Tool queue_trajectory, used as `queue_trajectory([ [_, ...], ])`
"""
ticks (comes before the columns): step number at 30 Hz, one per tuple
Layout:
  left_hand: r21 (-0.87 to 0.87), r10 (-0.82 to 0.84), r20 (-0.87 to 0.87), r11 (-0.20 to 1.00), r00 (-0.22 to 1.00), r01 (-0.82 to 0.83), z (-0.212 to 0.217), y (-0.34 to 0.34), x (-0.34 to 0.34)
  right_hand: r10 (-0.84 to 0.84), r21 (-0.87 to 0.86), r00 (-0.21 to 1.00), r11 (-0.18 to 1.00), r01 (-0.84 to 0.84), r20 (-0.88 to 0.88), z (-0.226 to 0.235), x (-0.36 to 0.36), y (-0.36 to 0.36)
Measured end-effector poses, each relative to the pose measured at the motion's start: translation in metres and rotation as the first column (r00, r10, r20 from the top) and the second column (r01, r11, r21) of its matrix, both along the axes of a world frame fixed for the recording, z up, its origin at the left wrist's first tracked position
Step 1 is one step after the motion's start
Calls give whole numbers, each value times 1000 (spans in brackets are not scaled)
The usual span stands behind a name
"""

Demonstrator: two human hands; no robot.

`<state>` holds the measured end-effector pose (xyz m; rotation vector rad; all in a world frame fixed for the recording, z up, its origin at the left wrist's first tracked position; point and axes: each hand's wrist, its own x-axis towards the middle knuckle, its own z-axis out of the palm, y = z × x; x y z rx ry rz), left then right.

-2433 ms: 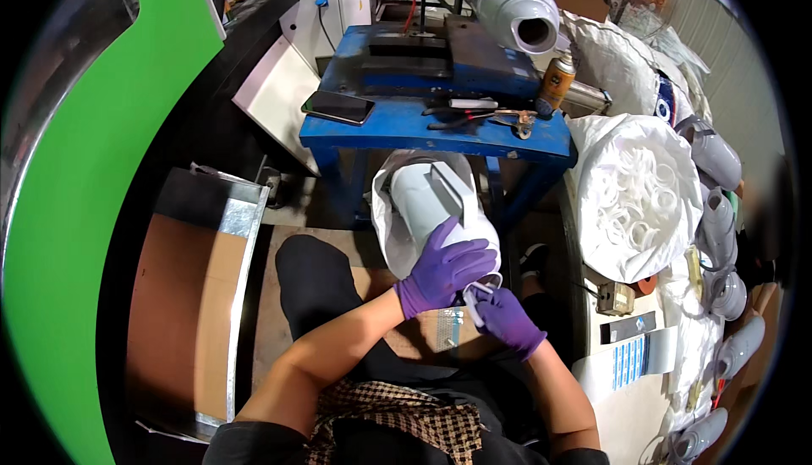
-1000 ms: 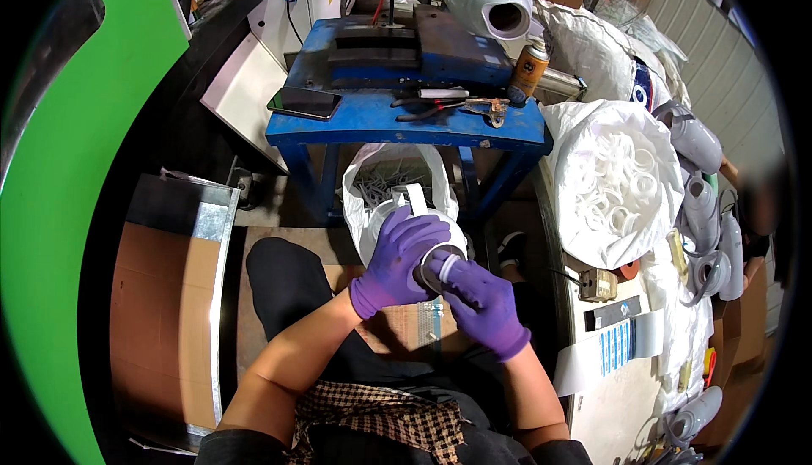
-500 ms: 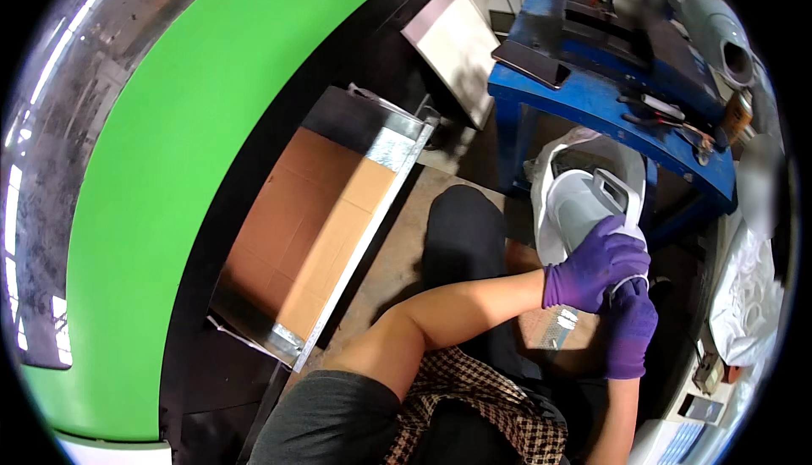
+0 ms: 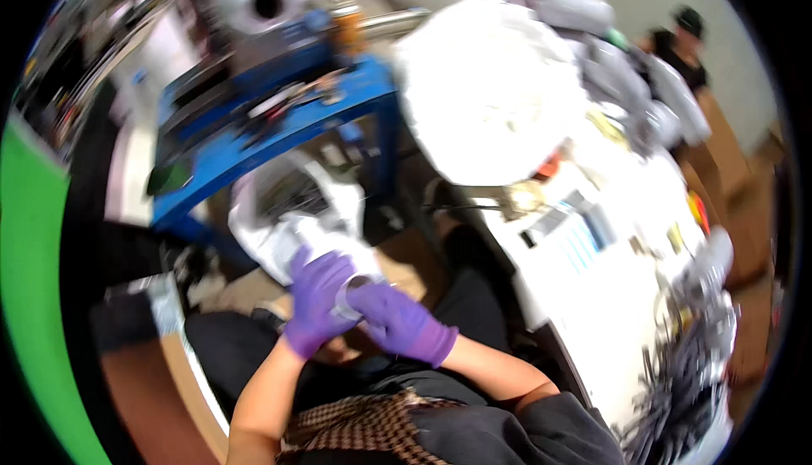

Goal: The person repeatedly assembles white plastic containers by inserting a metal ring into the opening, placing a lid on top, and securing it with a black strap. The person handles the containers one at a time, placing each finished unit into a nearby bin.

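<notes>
Cluttered workshop floor fills the view, blurred by head motion; a blue metal stand (image 4: 279,126) with tools on its top sits ahead, a green panel (image 4: 34,296) runs down the left edge, and a long white table (image 4: 592,296) strewn with small parts stretches along the right; another person in a dark cap (image 4: 687,29) sits at the far end of it.

Both hands wear purple gloves and meet over the lap; the left hand (image 4: 317,300) is wrapped around the side of a small grey tube (image 4: 355,294), fingers curled over it, while the right hand (image 4: 397,323) closes on the near end of the same piece from below and to the right; the two hands touch each other around it, so the tube lies between them, just above the knees and in front of the checked cloth (image 4: 364,427) at the waist.

Just beyond the hands stands a white plastic bag (image 4: 296,207), open at the top; grey shapes show inside, too smeared to name. A far larger white sack (image 4: 491,84) rests on the table end, heaped with pale pieces I cannot make out singly. A cardboard box (image 4: 148,380) lies on the floor to the left, its contents hidden.

As a judgement: the grip is on a short, smooth piece with gloved fingers, so it could slip and drop to the floor between the legs; a turned head while the hands work also risks a misfit of whatever is pressed on.
</notes>
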<state>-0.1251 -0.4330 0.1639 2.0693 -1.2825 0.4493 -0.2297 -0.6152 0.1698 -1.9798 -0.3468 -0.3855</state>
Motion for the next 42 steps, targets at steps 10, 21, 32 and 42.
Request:
queue_trajectory([
  [10,3,-270,-107,962,957,272,-18,-8,-56,-812,-263,496,428,865,307,8,-139,-224],
  [21,277,-453,466,890,760,361,-3,-63,-33,-888,-455,429,316,832,168,-11,-144,-247],
  [32,333,-452,468,886,760,322,0,-61,-34,-663,-501,600,371,782,447,-4,-181,-245],
  [42,372,-528,430,843,732,389,-4,-64,-29,-497,-172,841,828,534,215,123,24,-202],
])
